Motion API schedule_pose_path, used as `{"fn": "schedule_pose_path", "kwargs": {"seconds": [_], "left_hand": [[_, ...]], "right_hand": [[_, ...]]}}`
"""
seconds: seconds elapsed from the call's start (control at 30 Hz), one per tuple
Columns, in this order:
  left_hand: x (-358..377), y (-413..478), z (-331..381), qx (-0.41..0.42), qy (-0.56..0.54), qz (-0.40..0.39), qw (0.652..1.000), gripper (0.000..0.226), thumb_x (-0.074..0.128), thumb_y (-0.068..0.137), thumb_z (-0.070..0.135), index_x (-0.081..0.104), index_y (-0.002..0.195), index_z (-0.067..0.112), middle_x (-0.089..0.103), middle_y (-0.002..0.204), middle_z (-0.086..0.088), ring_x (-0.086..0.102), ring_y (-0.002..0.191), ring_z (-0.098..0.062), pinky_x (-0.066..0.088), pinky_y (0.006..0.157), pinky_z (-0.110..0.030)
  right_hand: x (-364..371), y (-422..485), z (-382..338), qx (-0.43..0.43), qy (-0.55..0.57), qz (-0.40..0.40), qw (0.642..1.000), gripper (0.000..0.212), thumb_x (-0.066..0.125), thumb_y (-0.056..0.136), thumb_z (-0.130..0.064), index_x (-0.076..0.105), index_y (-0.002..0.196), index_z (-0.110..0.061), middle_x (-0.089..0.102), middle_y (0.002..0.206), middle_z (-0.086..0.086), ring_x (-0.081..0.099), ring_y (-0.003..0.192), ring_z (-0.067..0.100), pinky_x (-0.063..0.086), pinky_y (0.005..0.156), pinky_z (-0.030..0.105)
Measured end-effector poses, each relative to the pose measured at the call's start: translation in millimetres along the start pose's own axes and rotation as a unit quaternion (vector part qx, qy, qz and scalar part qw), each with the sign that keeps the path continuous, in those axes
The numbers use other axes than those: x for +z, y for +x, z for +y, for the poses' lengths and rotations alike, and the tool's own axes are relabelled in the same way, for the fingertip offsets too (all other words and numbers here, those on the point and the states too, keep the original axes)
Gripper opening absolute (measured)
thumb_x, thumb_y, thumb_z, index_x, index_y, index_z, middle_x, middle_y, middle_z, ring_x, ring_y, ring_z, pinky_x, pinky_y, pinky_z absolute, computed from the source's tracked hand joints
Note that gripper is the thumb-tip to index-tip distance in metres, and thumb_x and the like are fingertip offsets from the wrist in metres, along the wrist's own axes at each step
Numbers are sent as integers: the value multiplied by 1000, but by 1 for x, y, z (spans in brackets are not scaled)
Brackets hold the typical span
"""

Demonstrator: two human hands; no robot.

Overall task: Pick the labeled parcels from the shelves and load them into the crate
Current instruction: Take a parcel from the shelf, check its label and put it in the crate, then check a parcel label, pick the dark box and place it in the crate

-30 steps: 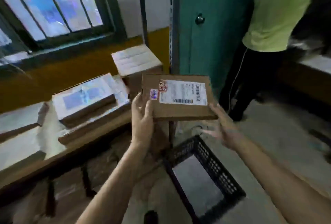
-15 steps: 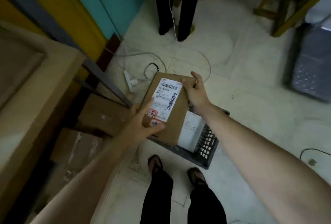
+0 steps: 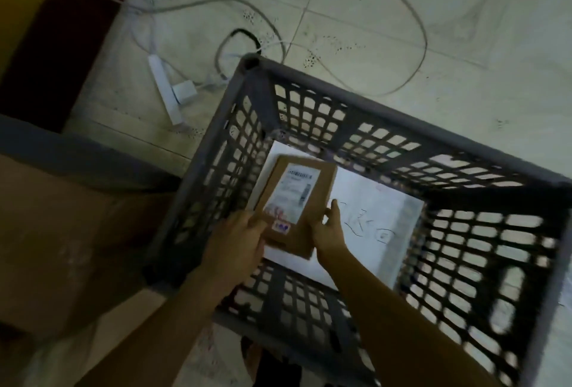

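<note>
A flat brown cardboard parcel (image 3: 297, 200) with a white shipping label and small stickers is low inside the dark grey lattice crate (image 3: 365, 107), over a white sheet (image 3: 380, 216) on the crate's bottom. My left hand (image 3: 238, 241) grips the parcel's near left corner, thumb on top. My right hand (image 3: 328, 228) holds its near right edge with the fingers against the side. Both forearms reach down over the crate's near wall. Whether the parcel touches the bottom I cannot tell.
A large cardboard box (image 3: 62, 247) stands on the floor left of the crate. A white power strip (image 3: 167, 92) with a plug and looping cables (image 3: 402, 46) lies on the tiled floor beyond the crate. A dark shelf edge (image 3: 62, 145) runs at the left.
The view has swung from the shelves down to the floor crate. Both hands have carried the parcel from chest height down into the crate, near its bottom.
</note>
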State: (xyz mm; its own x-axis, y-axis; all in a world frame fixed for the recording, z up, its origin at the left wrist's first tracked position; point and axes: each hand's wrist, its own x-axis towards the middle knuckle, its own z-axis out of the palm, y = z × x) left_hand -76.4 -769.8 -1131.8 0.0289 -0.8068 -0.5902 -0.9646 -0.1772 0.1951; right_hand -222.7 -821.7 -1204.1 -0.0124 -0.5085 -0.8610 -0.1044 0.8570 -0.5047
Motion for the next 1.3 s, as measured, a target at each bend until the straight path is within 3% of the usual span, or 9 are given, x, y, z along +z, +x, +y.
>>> {"fn": "schedule_pose_path", "kwargs": {"seconds": [0.13, 0.3, 0.47, 0.73, 0.87, 0.97, 1.07, 1.17, 1.3], "left_hand": [[17, 47, -21, -3, 84, -65, 994, 47, 43, 94, 25, 31, 139, 20, 26, 149, -6, 30, 134, -23, 28, 111, -40], [28, 71, -29, -23, 116, -111, 987, 60, 42, 95, 23, 11, 147, 19, 7, 154, -11, 20, 139, -29, 28, 111, -43], [11, 41, -20, -10, 46, -80, 996, 62, 41, 94, 23, 9, 147, 19, 11, 155, -8, 26, 134, -28, 29, 108, -38], [-101, -88, 43, -15, -71, -2, 997, 51, 50, 90, 21, 36, 138, 15, 42, 139, -9, 42, 123, -27, 38, 101, -39], [-211, -196, 94, -18, -134, 82, 987, 34, 49, 92, 15, 52, 124, 6, 54, 125, -15, 50, 114, -30, 42, 94, -39], [-312, -283, 125, -38, -117, 178, 976, 28, 44, 94, 17, 58, 116, 5, 59, 116, -15, 56, 103, -32, 46, 86, -41], [-416, -383, 159, -84, -36, 331, 939, 27, 43, 94, 25, 57, 114, 15, 62, 110, -9, 60, 97, -33, 50, 73, -40], [-511, -497, 198, -83, -5, 533, 842, 22, 48, 89, 25, 60, 105, 17, 65, 99, -7, 60, 88, -30, 45, 67, -37], [-602, -648, 239, -86, 29, 626, 775, 30, 44, 88, 27, 59, 113, 17, 65, 101, -3, 60, 93, -20, 46, 81, -36]], "right_hand": [[49, 58, 2, -28, 7, 7, 1000, 68, 49, 94, -17, 7, 148, -22, 33, 148, 7, 37, 133, 28, 35, 105, 48], [54, 74, 11, -64, -190, 42, 979, 91, 55, 89, -32, -14, 146, -16, 13, 155, 12, 19, 140, 34, 23, 111, 52], [-3, 37, -3, -129, -467, 3, 875, 79, 45, 94, -40, -11, 147, -22, -11, 157, 6, 7, 144, 30, 18, 114, 46], [-65, -154, -90, -336, -591, -76, 730, 59, 38, 97, -30, 10, 148, -22, 14, 157, 5, 24, 140, 26, 21, 114, 38], [-93, -298, -175, -462, -590, -86, 657, 37, 44, 95, -28, 52, 129, -15, 61, 122, 13, 58, 106, 32, 45, 85, 37], [-104, -418, -252, -588, -526, -87, 609, 20, 58, 85, -21, 69, 91, -6, 69, 82, 14, 65, 70, 32, 45, 55, 31], [-109, -538, -317, -666, -511, -119, 531, 25, 58, 86, -25, 68, 91, -3, 68, 84, 17, 64, 73, 33, 44, 57, 34], [-110, -657, -369, -739, -502, -153, 421, 27, 53, 89, -33, 67, 91, -10, 67, 84, 9, 63, 79, 30, 45, 64, 36], [-101, -816, -414, -836, -432, -189, 280, 24, 54, 87, -30, 67, 99, -13, 67, 83, 6, 64, 76, 27, 46, 62, 33]]}}
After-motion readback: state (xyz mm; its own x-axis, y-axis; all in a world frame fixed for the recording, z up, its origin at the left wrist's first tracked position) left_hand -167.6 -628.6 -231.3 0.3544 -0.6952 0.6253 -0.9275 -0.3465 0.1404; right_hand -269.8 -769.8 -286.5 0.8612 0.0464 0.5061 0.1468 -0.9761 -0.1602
